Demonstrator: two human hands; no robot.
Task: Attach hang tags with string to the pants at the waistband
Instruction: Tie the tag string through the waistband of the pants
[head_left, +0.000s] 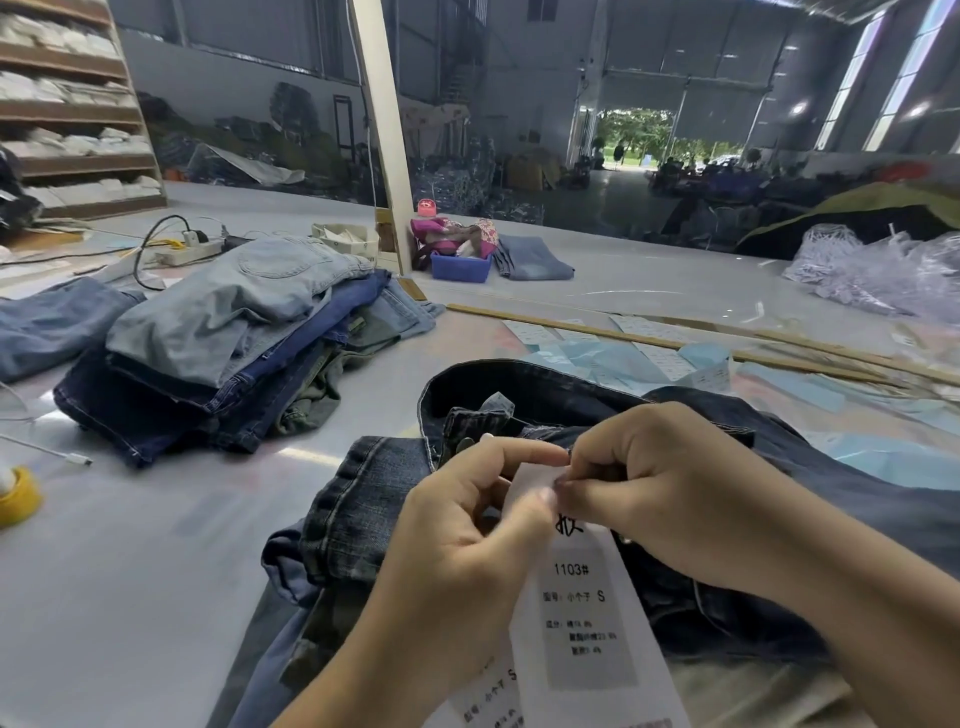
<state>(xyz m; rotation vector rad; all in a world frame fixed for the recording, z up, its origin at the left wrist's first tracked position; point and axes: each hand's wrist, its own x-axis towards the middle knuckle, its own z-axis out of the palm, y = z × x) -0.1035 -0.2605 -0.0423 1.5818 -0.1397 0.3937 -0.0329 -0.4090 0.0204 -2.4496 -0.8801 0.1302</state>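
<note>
Pinching a hang tag at the waistband

Working close over the table (130, 571), a person has both hands meeting at the top edge of a white hang tag (587, 613). The left hand (467, 525) pinches that edge between thumb and forefinger, with the forefinger stretched out toward the other hand. The right hand (654, 478) is curled, its fingertips nipped together on something fine right at the same spot. I take that to be the string, though it is too thin to make out. Holding the tag from both sides probably steadies it so the string can be worked.

Just beyond the pinch lie the dark jeans (779, 467), their waistband (519, 384) open and arcing away from the hands, its metal button (464, 447) just past the left forefinger. That puts the attachment point within a finger's reach. Below the grip the tag hangs toward the person, printed side up, and a second tag (488, 696) shows under the left wrist.

Well away from the grip, to its far left, sits a stack of folded jeans (223, 343). Far beyond the hands a blue bin (460, 267) holds a pink patterned bag (457, 239), and a white box (345, 239) beside it holds what looks like paper. Off to the far right lies a heap of clear plastic (872, 270). Loose paper tags (660, 353) lie beyond the waistband.
</note>
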